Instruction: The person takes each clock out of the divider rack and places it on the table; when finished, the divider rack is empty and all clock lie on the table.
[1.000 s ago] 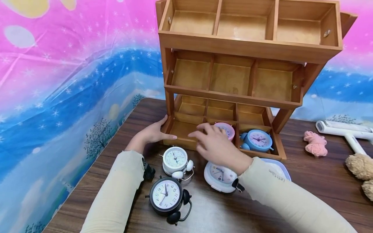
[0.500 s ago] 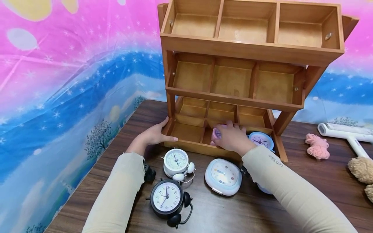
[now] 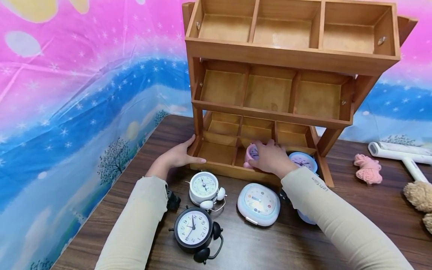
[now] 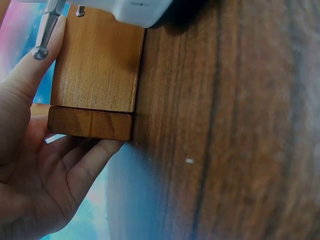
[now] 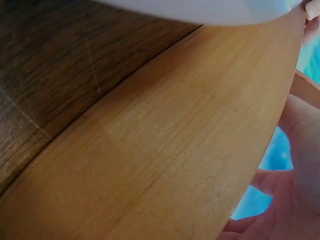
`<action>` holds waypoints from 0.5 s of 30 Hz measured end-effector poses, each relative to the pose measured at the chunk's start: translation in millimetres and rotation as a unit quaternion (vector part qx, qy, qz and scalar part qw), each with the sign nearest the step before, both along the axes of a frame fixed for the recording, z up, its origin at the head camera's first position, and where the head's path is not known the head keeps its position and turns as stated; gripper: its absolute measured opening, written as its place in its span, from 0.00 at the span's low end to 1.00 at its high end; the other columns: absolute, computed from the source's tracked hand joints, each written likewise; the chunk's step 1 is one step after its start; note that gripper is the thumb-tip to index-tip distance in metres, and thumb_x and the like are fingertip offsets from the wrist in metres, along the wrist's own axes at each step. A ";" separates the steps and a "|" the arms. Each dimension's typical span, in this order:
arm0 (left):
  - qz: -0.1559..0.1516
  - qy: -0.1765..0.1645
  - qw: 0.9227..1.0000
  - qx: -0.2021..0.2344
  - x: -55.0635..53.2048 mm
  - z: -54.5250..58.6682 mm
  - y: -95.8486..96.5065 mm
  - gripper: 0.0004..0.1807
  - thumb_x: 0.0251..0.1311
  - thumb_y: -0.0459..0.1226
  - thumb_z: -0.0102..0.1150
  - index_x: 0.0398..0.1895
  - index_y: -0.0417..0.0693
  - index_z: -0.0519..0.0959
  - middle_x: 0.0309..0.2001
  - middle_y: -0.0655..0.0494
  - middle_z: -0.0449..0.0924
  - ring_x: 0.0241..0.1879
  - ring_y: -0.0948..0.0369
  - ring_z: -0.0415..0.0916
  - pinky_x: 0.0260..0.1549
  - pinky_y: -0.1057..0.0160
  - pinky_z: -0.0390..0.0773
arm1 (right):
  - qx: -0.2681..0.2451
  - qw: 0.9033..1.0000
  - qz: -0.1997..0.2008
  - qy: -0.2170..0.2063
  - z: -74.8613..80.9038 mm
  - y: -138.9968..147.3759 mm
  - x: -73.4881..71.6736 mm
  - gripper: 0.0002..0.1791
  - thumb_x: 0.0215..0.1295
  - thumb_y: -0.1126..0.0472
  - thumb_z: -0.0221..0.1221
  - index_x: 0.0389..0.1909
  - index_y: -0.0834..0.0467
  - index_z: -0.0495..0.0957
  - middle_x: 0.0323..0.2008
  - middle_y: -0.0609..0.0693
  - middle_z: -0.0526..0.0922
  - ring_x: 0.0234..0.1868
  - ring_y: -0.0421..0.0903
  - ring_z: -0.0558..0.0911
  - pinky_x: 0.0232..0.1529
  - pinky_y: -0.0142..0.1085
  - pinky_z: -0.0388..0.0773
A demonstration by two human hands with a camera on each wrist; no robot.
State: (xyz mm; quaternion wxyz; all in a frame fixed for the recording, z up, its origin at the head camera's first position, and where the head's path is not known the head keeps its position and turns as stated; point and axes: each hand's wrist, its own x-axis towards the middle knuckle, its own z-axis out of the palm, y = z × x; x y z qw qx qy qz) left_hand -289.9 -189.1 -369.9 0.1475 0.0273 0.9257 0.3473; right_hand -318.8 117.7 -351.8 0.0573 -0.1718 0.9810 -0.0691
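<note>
- Pink alarm clock (image 3: 251, 154) sits in the middle front compartment of the wooden rack's (image 3: 290, 57) lowest tier, at the centre of the frame; the right hand (image 3: 272, 157) holds it with curled fingers, hiding its right side.
- Left hand (image 3: 177, 154), left of centre: thumb and fingers spread, touching the lowest tier's corner.
- Blue alarm clock (image 3: 305, 160) occupies the next compartment to the right, partly covered by the right hand and sleeve (image 3: 327, 204).
- The middle tier overhangs the lowest from above.
- Below the rack lie a white twin-bell clock (image 3: 203, 185), a black twin-bell clock (image 3: 192, 227) and a rounded pale-blue clock (image 3: 259, 203).
- Pink yarn (image 3: 368, 169), a white T-shaped object (image 3: 398, 152) and something brown and fluffy (image 3: 418, 195) rest at the right.
</note>
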 end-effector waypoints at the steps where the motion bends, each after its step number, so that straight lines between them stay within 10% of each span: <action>1: -0.001 0.000 1.000 0.000 0.1 -0.1 0.2 0.60 0.60 0.56 0.66 0.81 0.53 0.33 0.78 0.37 0.44 0.75 0.40 0.47 0.69 0.42 0.55 | -0.002 1.000 -0.001 0.000 0.4 0.5 -0.4 0.47 0.61 0.38 0.63 0.76 0.55 0.59 0.62 0.74 0.66 0.63 0.73 0.67 0.66 0.67 0.52; 15: -0.004 0.001 1.000 0.001 -0.6 -0.7 -1.0 0.59 0.61 0.55 0.65 0.81 0.53 0.33 0.78 0.37 0.43 0.75 0.40 0.46 0.69 0.41 0.54 | -0.063 0.995 -0.003 0.076 24.4 13.2 5.9 0.43 0.60 0.36 0.58 0.76 0.46 0.61 0.65 0.70 0.63 0.59 0.69 0.70 0.55 0.66 0.69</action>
